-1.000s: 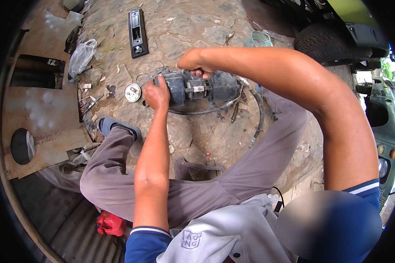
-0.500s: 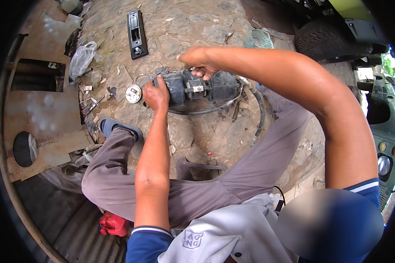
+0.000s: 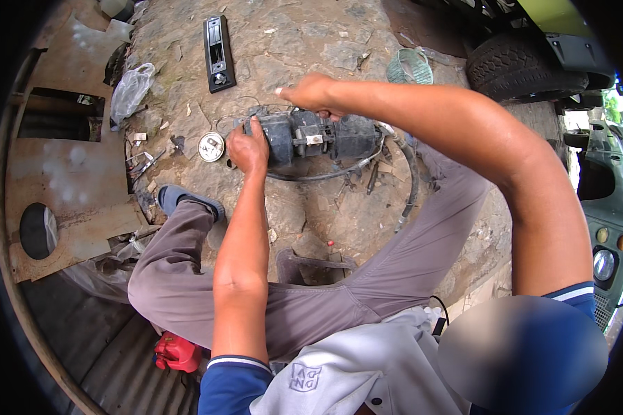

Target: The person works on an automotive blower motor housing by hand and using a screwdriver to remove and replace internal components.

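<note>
A grimy black car-part housing (image 3: 278, 142) with a black hose (image 3: 325, 176) along its near side lies on the ground. My left hand (image 3: 248, 146) grips its left end, thumb on top and fingers over the side. Over the far edge, my right hand (image 3: 315, 95) is closed with its fingers curled; one digit points left, and whatever they hold, if anything, is hidden. A thin wire runs beside that hand. Just left of the housing is a round tin (image 3: 211, 146) with small pieces in it.
A long black panel (image 3: 218, 55) lies beyond the tin. A pale green basket (image 3: 410, 67) stands near a large tyre (image 3: 522, 68) at the right. Rusty sheet metal (image 3: 69, 180) and a plastic bag (image 3: 132, 91) are at the left, with a red container (image 3: 178, 353) below.
My right hand has shifted slightly to the right, its lower fingers curling in more. My left hand keeps its grip on the housing, which stays in place.
</note>
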Tool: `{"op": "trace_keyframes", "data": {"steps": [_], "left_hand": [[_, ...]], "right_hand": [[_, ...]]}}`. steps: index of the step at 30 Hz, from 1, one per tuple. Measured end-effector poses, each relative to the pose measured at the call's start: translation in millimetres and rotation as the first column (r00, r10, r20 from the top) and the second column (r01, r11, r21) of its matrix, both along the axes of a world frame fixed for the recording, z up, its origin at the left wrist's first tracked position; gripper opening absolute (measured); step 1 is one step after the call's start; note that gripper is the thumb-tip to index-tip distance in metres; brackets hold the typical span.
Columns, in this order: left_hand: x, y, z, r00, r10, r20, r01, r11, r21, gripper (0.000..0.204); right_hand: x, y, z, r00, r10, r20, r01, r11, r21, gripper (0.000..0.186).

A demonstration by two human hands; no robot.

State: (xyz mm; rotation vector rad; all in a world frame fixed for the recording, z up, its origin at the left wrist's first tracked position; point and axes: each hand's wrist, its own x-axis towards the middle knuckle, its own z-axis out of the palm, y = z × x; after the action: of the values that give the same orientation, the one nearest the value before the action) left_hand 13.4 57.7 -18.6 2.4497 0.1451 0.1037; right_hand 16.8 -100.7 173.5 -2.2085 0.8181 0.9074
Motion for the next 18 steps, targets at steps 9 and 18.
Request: {"op": "trace_keyframes", "data": {"steps": [9, 18], "left_hand": [[1.3, 9.3, -3.7, 1.0, 0.023, 0.004, -0.023, 1.0, -0.014, 0.05], [2.4, 6.8, -3.5, 1.0, 0.01, 0.016, -0.01, 1.0, -0.02, 0.048]], "right_hand": [[-5.2, -15.3, -14.9, 0.098, 0.986, 0.137, -0.786, 0.161, -0.596, 0.028], [-11.0, 8.4, -10.9, 0.479, 0.845, 0.239, -0.676, 0.529, -0.513, 0.028]]}}
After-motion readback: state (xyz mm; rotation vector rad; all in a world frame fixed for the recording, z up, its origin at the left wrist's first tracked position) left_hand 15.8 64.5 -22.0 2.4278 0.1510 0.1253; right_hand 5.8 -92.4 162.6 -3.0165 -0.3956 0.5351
